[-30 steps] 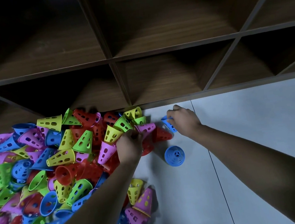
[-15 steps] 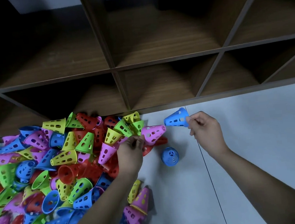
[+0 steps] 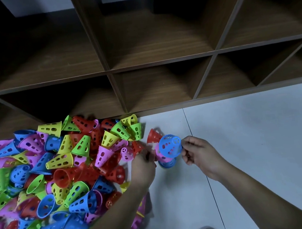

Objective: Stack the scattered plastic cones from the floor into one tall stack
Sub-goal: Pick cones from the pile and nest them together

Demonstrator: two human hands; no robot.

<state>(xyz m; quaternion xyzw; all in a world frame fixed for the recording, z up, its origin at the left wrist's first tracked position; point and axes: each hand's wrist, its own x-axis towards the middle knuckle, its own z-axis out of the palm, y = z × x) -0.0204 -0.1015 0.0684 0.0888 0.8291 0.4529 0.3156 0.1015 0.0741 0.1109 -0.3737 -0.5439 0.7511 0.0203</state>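
While the right hand (image 3: pixel 197 154) pinches a blue cone (image 3: pixel 169 146), the left hand (image 3: pixel 144 165) apparently grips a pink cone (image 3: pixel 160 157) under it.

We record 1 left hand (image 3: pixel 144 167) and 1 right hand (image 3: pixel 200 154), both bare; 2 forearms (image 3: pixel 254 193) bare to the frame edge.

1 heap of perforated cones (image 3: pixel 60 168), red, blue, green, yellow, pink, on pale floor (image 3: pixel 248 133) against wooden shelf unit (image 3: pixel 160 58). 1 blue cone (image 3: pixel 169 145), pinched at rim by right hand (image 3: pixel 199 154). 1 pink cone (image 3: pixel 160 156), partly behind it, held by left hand (image 3: pixel 144 164). 1 red cone (image 3: pixel 153 135) just beyond.
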